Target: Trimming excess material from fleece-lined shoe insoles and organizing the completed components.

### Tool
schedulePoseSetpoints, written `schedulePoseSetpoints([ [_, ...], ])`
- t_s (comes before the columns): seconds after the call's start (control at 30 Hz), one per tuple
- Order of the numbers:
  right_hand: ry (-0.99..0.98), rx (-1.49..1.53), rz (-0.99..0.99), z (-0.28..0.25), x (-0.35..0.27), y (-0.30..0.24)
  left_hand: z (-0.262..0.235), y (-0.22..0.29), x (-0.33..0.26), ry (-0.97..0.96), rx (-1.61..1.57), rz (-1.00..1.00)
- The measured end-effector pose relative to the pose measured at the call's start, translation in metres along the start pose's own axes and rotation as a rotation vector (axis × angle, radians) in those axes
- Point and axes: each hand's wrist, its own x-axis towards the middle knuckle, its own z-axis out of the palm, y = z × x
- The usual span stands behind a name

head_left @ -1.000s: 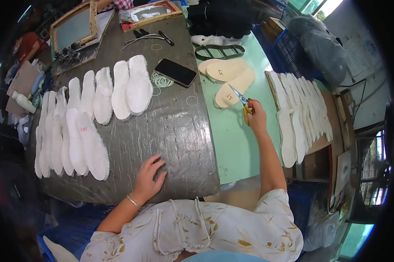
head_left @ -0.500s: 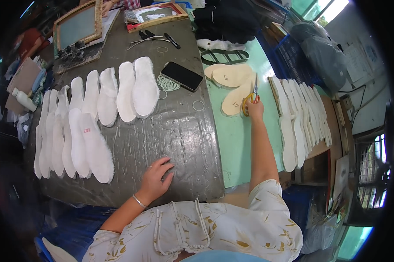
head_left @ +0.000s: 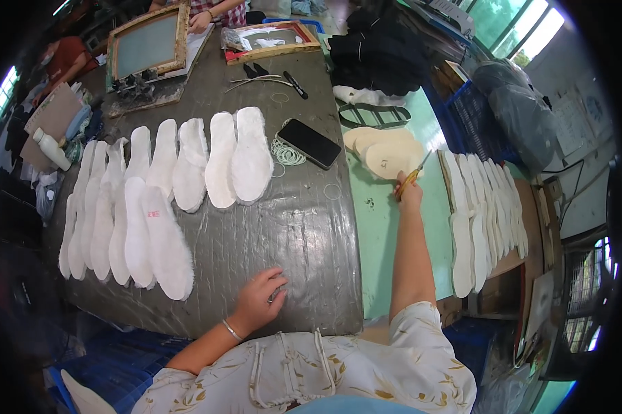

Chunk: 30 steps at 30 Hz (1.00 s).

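My right hand (head_left: 409,197) grips a pair of scissors (head_left: 411,178) by the yellow-orange handles, with the blades pointing away and to the right. Touching or just beside the scissors is a small pile of cream insole shapes (head_left: 392,160) on the green table part, the top one bearing a dark mark. My left hand (head_left: 259,301) rests on the grey tabletop near the front edge, its fingers loosely bent and apart with nothing in them. Fleecy white insoles (head_left: 252,155) lie in overlapping rows beyond it and to the left.
A black phone (head_left: 310,143) lies beside a bundle of pale rubber bands (head_left: 287,152). Stacked insoles (head_left: 462,252) line the right side. Farther off are a dark sole-shaped frame (head_left: 373,116), black cloth (head_left: 376,52) and wooden frames (head_left: 147,48), where another person's hand (head_left: 200,22) shows.
The lower cream insole shape has shifted up onto the pile. The scissors have swung to point more rightward in my right hand. The whole view has shifted slightly; my left hand stays on the table.
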Motion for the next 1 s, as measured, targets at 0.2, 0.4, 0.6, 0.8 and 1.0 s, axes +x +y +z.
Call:
schedulePoseSetpoints([
  [0.2, 0.001, -0.368, -0.640, 0.025, -0.025, -0.011, 0.003, -0.004, -0.004, -0.048, -0.040, 0.011],
  [0.4, -0.394, -0.858, -0.791, 0.154, -0.049, -0.097, -0.001, -0.007, -0.011, -0.046, -0.135, -0.012],
  [0.6, -0.634, -0.959, -0.926, 0.194, -0.001, -0.103, -0.020, -0.005, -0.016, -0.043, -0.159, -0.068],
  [0.8, -0.774, -0.964, -0.977, 0.186, -0.025, -0.112, -0.035, -0.018, -0.017, -0.011, -0.177, -0.149],
  [1.0, -0.550, -0.867, -0.843, 0.253, -0.037, -0.130, -0.039, -0.025, -0.018, -0.036, -0.167, -0.084],
])
